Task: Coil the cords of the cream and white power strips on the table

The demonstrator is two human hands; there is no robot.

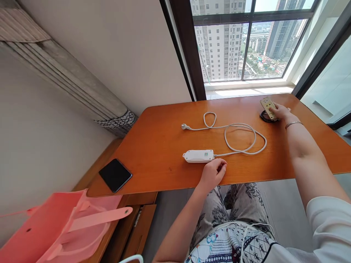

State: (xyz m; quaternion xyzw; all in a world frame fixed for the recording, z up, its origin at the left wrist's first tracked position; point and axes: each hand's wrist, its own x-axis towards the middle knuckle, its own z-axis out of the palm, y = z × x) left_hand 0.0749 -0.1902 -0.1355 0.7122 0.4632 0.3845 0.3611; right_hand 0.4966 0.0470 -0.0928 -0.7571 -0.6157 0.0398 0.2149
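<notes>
A white power strip (197, 156) lies on the orange wooden table (164, 146), its white cable (241, 137) looped across the middle and ending in a plug (185, 126). My left hand (213, 173) rests at the table's front edge just below the strip, fingers curled loosely, holding nothing I can see. My right hand (279, 111) reaches to the far right of the table and grips a yellowish power strip (268, 107) that lies over a coiled black cable (265, 117).
A black phone (115, 175) lies at the table's left front corner. A pink bag (63, 226) sits at lower left on a wooden cabinet (131, 226). A rolled mat (68, 76) leans along the left wall. A window (246, 40) is behind the table.
</notes>
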